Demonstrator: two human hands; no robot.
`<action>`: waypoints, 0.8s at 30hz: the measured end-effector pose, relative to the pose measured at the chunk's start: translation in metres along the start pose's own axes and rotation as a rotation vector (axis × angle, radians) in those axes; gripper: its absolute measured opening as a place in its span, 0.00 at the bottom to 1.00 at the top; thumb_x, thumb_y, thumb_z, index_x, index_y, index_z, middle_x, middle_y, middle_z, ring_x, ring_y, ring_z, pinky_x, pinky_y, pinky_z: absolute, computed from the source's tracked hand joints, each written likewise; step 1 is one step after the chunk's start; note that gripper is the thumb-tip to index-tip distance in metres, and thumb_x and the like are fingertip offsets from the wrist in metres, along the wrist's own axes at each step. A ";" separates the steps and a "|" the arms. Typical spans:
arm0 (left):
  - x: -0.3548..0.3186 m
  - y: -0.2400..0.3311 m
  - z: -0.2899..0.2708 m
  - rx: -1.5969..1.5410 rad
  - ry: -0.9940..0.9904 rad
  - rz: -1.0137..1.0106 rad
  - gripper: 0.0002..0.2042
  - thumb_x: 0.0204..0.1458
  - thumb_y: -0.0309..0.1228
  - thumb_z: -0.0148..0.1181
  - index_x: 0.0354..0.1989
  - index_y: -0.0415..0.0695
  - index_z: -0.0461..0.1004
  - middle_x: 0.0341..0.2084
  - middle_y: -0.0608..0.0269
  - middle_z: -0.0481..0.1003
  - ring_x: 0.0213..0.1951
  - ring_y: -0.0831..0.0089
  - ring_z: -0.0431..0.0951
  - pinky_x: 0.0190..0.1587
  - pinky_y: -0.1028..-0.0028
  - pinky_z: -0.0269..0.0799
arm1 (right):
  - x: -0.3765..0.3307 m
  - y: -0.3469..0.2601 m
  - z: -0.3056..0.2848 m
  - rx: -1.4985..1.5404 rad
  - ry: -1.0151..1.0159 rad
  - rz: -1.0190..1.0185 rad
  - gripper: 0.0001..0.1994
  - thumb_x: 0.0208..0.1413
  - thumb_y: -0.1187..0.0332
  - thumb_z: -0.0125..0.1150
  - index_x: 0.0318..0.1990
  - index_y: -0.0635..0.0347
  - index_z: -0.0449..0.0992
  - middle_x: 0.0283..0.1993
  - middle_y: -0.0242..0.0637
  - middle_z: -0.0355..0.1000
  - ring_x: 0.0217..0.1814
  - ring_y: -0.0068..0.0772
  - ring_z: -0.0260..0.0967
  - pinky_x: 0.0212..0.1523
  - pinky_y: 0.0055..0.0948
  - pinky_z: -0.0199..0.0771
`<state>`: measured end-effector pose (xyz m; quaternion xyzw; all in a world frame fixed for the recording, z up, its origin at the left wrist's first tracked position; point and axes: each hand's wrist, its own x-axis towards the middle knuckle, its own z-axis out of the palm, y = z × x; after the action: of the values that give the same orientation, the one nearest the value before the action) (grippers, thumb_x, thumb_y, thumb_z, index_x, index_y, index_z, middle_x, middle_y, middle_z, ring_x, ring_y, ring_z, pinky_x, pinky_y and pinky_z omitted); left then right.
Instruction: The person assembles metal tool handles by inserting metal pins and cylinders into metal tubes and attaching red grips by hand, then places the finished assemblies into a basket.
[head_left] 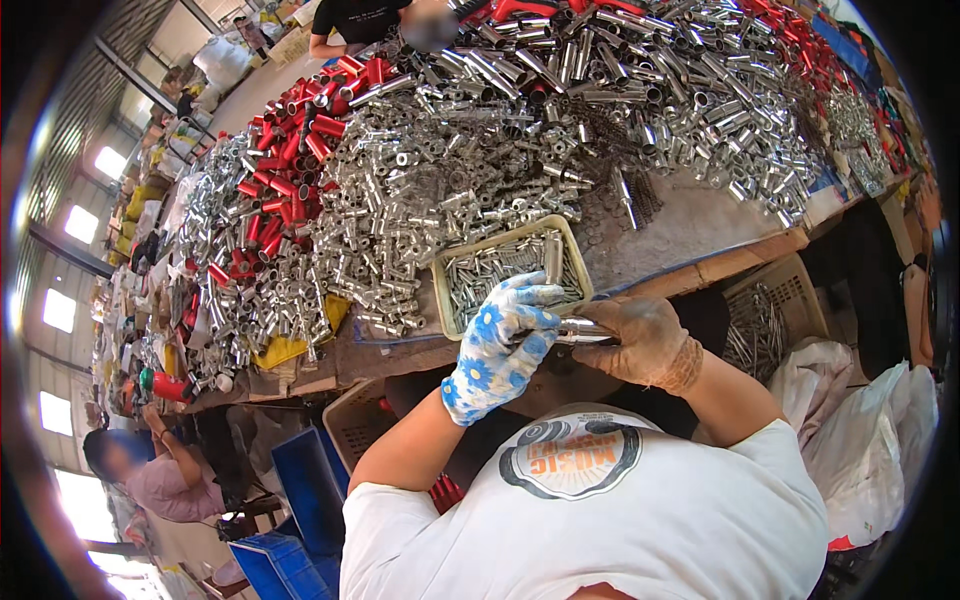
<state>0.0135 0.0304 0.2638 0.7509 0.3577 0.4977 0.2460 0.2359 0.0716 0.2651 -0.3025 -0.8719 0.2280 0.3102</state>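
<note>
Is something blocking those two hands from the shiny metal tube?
Nothing visible blocks them: the left hand, in a flowered glove, and the right hand, in a brownish glove, both hold the shiny metal tube. Only glove fabric comes between.

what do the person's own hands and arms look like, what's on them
The left hand wears a white glove with blue flowers; the right hand wears a plain brownish glove, its cuff wrinkled. Both forearms are bare below short white sleeves.
</note>
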 end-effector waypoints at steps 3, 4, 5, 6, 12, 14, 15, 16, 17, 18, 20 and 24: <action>0.002 0.000 0.002 0.142 -0.023 0.023 0.07 0.47 0.19 0.60 0.34 0.42 0.73 0.45 0.53 0.76 0.56 0.51 0.70 0.58 0.56 0.64 | 0.001 0.001 0.000 0.014 0.003 0.003 0.19 0.42 0.59 0.71 0.42 0.56 0.76 0.28 0.40 0.75 0.30 0.46 0.75 0.31 0.40 0.74; 0.002 -0.001 0.004 0.140 -0.026 0.022 0.07 0.47 0.19 0.60 0.34 0.42 0.73 0.45 0.53 0.76 0.56 0.51 0.70 0.58 0.56 0.64 | 0.000 0.000 0.000 -0.021 -0.011 0.011 0.19 0.43 0.59 0.70 0.42 0.55 0.76 0.28 0.40 0.75 0.30 0.45 0.75 0.31 0.40 0.73; 0.001 -0.002 0.006 0.261 -0.023 0.067 0.06 0.46 0.19 0.60 0.32 0.42 0.73 0.43 0.54 0.76 0.55 0.51 0.71 0.57 0.55 0.65 | -0.001 0.001 0.000 -0.056 -0.024 0.017 0.19 0.43 0.58 0.70 0.42 0.55 0.76 0.27 0.40 0.75 0.30 0.45 0.74 0.30 0.41 0.73; 0.002 -0.003 0.009 0.383 -0.020 0.114 0.05 0.45 0.20 0.61 0.30 0.43 0.73 0.42 0.56 0.76 0.54 0.51 0.71 0.57 0.54 0.65 | -0.002 0.001 0.000 -0.056 -0.021 0.018 0.19 0.43 0.58 0.70 0.42 0.55 0.76 0.27 0.40 0.75 0.30 0.45 0.74 0.30 0.41 0.73; 0.005 0.013 0.009 0.443 -0.246 -0.073 0.08 0.48 0.26 0.60 0.36 0.40 0.73 0.31 0.54 0.76 0.35 0.56 0.77 0.40 0.62 0.73 | -0.001 0.000 0.004 -0.213 -0.083 -0.024 0.18 0.44 0.57 0.67 0.42 0.53 0.76 0.26 0.37 0.74 0.29 0.42 0.75 0.29 0.40 0.74; 0.019 0.017 -0.015 0.164 -0.554 -0.596 0.11 0.47 0.29 0.63 0.37 0.39 0.72 0.28 0.55 0.75 0.31 0.60 0.76 0.35 0.64 0.71 | -0.002 0.000 0.010 -0.192 -0.004 -0.179 0.18 0.45 0.57 0.66 0.42 0.53 0.77 0.26 0.36 0.74 0.29 0.41 0.75 0.28 0.40 0.74; 0.024 0.016 -0.020 0.072 -0.611 -0.723 0.14 0.44 0.32 0.66 0.36 0.39 0.72 0.28 0.56 0.76 0.32 0.66 0.76 0.36 0.66 0.70 | -0.003 -0.008 0.008 -0.232 -0.080 -0.142 0.17 0.45 0.57 0.66 0.42 0.53 0.77 0.26 0.37 0.74 0.29 0.41 0.75 0.28 0.40 0.74; 0.024 0.019 -0.022 0.048 -0.675 -0.779 0.18 0.43 0.35 0.68 0.39 0.38 0.72 0.31 0.56 0.76 0.35 0.68 0.76 0.39 0.67 0.71 | -0.003 -0.011 0.008 -0.225 -0.064 -0.222 0.18 0.45 0.57 0.66 0.42 0.55 0.77 0.25 0.38 0.73 0.28 0.41 0.74 0.26 0.39 0.73; 0.024 0.021 -0.022 0.032 -0.663 -0.730 0.19 0.43 0.35 0.68 0.41 0.38 0.72 0.32 0.55 0.76 0.36 0.67 0.76 0.40 0.68 0.71 | -0.003 -0.012 0.009 -0.215 -0.055 -0.234 0.18 0.44 0.58 0.67 0.42 0.56 0.77 0.25 0.38 0.73 0.27 0.40 0.74 0.24 0.38 0.73; 0.020 0.023 -0.021 0.017 -0.650 -0.681 0.22 0.42 0.36 0.68 0.44 0.38 0.72 0.34 0.54 0.76 0.38 0.66 0.76 0.42 0.68 0.72 | -0.004 -0.012 0.009 -0.205 -0.047 -0.247 0.19 0.43 0.59 0.68 0.42 0.57 0.77 0.25 0.39 0.73 0.27 0.40 0.74 0.23 0.37 0.72; 0.014 0.022 -0.016 0.019 -0.590 -0.688 0.24 0.42 0.35 0.68 0.46 0.36 0.71 0.36 0.53 0.76 0.40 0.64 0.77 0.44 0.68 0.72 | -0.006 -0.011 0.005 -0.200 -0.057 -0.273 0.21 0.41 0.60 0.69 0.43 0.60 0.76 0.27 0.40 0.74 0.26 0.39 0.74 0.22 0.36 0.71; -0.005 0.017 -0.016 -0.100 -0.473 -0.728 0.22 0.41 0.32 0.68 0.45 0.37 0.71 0.34 0.53 0.76 0.38 0.63 0.77 0.43 0.67 0.72 | -0.007 -0.005 -0.005 -0.277 -0.101 -0.273 0.32 0.39 0.60 0.70 0.54 0.63 0.72 0.30 0.42 0.75 0.26 0.43 0.74 0.24 0.40 0.72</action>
<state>0.0022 0.0162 0.2795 0.6562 0.5084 0.2097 0.5166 0.2420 0.0649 0.2688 -0.2095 -0.9424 0.0764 0.2494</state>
